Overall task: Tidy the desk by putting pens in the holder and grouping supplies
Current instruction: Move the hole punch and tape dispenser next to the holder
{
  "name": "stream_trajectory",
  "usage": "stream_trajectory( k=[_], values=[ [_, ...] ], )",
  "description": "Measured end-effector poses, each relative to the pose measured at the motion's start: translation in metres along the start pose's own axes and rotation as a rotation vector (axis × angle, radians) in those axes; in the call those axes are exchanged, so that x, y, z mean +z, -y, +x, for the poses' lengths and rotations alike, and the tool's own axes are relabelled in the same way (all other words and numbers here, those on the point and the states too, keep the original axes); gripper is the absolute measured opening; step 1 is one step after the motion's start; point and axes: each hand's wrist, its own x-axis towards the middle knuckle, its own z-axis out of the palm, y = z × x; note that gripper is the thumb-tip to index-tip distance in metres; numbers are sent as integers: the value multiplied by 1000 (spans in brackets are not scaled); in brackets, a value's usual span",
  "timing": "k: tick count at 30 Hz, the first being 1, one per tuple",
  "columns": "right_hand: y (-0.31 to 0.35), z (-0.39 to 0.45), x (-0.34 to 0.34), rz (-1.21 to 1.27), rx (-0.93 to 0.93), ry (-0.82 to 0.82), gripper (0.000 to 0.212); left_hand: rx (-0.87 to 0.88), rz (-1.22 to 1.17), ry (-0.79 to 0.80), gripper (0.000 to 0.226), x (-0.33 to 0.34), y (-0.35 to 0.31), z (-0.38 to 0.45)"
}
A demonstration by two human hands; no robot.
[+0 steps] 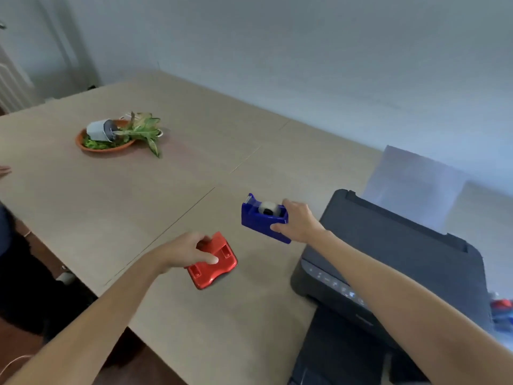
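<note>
The right hand (301,222) is closed around the rear end of the blue tape dispenser (263,218), thumb on the near side and fingers on the far side. The dispenser's long axis runs from the hand toward the upper left, cutter end pointing away from the black printer (402,251); whether it touches the worktop (166,190) cannot be told. The left hand (184,252) grips the red hole punch (215,263), which rests on the worktop just beside the dispenser, its lever side facing upper left. A tipped plant pot (100,130) lies in an orange saucer (83,143), well apart.
</note>
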Motion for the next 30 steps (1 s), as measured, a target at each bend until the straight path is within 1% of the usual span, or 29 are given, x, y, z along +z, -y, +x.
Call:
stream_trajectory(
  k=[3,5,9,12,16,20,23,26,30],
  values=[
    [-7,-32,-52,24,-14,-117,35,65,51,8,43,1,-44,-14],
    [-21,-61,-89,61,0,-208,34,136,94,24,41,13,-81,-23],
    [-79,-137,-161,104,101,-392,32,299,177,88,44,62,-172,-44],
    [-125,-193,-202,65,191,-515,34,404,188,188,47,110,-229,-53],
    [-194,-274,-240,30,341,-622,32,528,248,393,42,193,-297,-66],
    [-263,-348,-252,43,536,-694,37,594,344,608,43,284,-348,-69],
    [-309,-391,-245,104,670,-739,38,619,439,727,42,351,-372,-60],
    [-350,-419,-228,167,784,-762,38,591,591,765,47,416,-383,-43],
    [-389,-432,-195,229,899,-748,35,565,832,728,48,485,-376,-12]
  ],
)
